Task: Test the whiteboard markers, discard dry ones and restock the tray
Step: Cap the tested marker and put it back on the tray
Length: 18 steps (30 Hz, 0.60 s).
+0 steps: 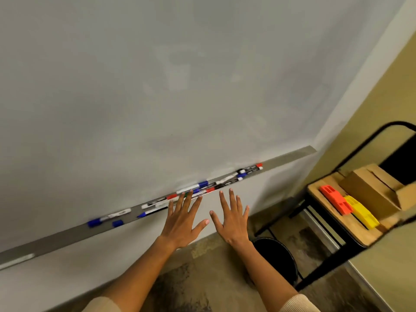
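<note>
Left hand [183, 218]: grip apart, fingers spread and straight, holding nothing; fingertips overlap the tray edge.
Right hand [231, 218]: grip apart too, empty, just short of the tray.
Markers [191, 192]: scattered along the tray [56, 238], directly ahead of the left fingertips and trailing off to either side.
Long axis: each marker lies lengthwise along the tray, crosswise to the fingers.
Nearer hand: the left, by my judgement.
Loose blue cap [117, 223]: far left of both hands.

Head camera looks down, close, at the whiteboard tray [56, 238].
</note>
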Motion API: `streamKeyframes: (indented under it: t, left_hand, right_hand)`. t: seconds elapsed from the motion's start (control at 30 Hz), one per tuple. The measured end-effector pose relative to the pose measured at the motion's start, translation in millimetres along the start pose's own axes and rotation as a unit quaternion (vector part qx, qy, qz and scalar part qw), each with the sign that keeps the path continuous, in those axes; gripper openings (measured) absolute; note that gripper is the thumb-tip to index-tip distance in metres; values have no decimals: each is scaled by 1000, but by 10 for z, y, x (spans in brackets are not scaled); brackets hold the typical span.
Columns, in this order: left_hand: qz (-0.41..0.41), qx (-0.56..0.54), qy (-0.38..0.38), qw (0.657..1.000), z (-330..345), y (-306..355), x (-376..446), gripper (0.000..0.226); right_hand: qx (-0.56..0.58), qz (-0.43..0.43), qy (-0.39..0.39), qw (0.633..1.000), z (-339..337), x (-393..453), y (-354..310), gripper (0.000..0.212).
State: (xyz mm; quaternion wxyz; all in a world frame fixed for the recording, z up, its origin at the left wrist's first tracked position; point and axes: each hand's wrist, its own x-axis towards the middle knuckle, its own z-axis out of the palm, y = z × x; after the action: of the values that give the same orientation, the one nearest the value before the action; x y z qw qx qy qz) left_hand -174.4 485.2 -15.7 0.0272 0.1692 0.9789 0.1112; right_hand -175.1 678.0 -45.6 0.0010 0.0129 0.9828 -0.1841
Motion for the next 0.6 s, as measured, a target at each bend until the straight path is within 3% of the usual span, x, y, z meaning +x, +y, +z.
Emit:
streamKeyframes:
  t: [0.47,0.6]
  left_hand:
    - [-182,-27,28,983,-99,-1550,-1153,81]
    - [-214,-27,17,976,-126,-1806,-1350,92]
  right_hand:
    - [13,-194,-21,981,695,23,-1643,72]
    - [7,-225,-51,973,855,8,-1978,69]
